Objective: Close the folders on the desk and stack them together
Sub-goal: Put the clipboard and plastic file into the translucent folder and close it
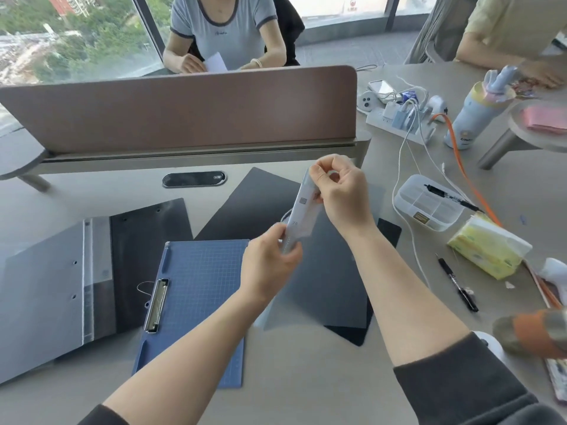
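Both the left hand (270, 259) and right hand (340, 191) are pinching a translucent white plastic folder spine (302, 210), holding it tilted above the open dark grey folder (325, 271), right of the blue gridded clipboard folder (199, 299).

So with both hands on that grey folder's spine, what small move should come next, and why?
Probably lower the grey folder flat onto the desk. The left hand and right hand hold it edge-up off the desk, seemingly closed, while the blue clipboard folder and the folder at left lie open.
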`<act>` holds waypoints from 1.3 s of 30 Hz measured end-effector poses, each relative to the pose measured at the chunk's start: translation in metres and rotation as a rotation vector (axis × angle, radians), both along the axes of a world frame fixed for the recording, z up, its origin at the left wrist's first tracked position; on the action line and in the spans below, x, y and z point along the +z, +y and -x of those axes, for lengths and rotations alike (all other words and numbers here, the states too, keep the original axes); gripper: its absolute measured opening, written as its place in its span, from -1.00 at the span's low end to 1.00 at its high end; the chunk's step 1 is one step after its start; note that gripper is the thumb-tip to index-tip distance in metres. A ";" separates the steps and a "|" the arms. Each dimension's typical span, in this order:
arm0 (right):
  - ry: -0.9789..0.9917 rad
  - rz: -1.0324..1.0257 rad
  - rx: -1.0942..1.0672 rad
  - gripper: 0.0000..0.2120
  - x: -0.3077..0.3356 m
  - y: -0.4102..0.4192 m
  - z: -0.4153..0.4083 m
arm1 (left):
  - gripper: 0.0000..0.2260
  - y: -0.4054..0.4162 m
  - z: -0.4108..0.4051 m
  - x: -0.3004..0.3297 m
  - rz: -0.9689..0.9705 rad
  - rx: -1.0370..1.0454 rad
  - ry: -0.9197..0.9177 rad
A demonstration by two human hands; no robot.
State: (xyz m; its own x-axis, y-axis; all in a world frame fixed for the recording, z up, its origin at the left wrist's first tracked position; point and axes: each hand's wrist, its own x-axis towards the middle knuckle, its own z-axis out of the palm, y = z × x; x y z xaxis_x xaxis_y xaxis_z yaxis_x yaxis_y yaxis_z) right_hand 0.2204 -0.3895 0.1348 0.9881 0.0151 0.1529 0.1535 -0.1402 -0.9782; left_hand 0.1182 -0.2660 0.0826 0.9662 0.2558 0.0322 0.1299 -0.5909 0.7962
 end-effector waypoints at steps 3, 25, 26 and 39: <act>-0.047 0.000 0.004 -0.85 0.012 0.006 -0.001 | -0.98 0.003 -0.001 0.013 0.111 0.044 -0.075; 0.414 0.077 0.041 -0.44 -0.048 0.052 0.036 | -0.88 0.208 0.008 0.044 0.810 0.270 0.027; 0.455 0.053 0.068 -0.43 -0.052 0.057 0.040 | -0.87 0.215 0.012 0.039 0.822 0.258 0.054; 0.820 0.092 0.260 -0.78 -0.124 0.102 0.109 | -0.95 0.263 0.058 -0.059 0.886 0.357 0.379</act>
State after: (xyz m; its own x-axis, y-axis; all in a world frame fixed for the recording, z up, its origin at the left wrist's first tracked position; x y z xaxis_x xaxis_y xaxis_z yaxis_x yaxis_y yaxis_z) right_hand 0.1118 -0.2871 0.0109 0.7491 0.2336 -0.6199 -0.5577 -0.2826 -0.7805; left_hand 0.0598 -0.0026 0.0236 0.7366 0.3140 -0.5990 0.5162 0.3111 0.7979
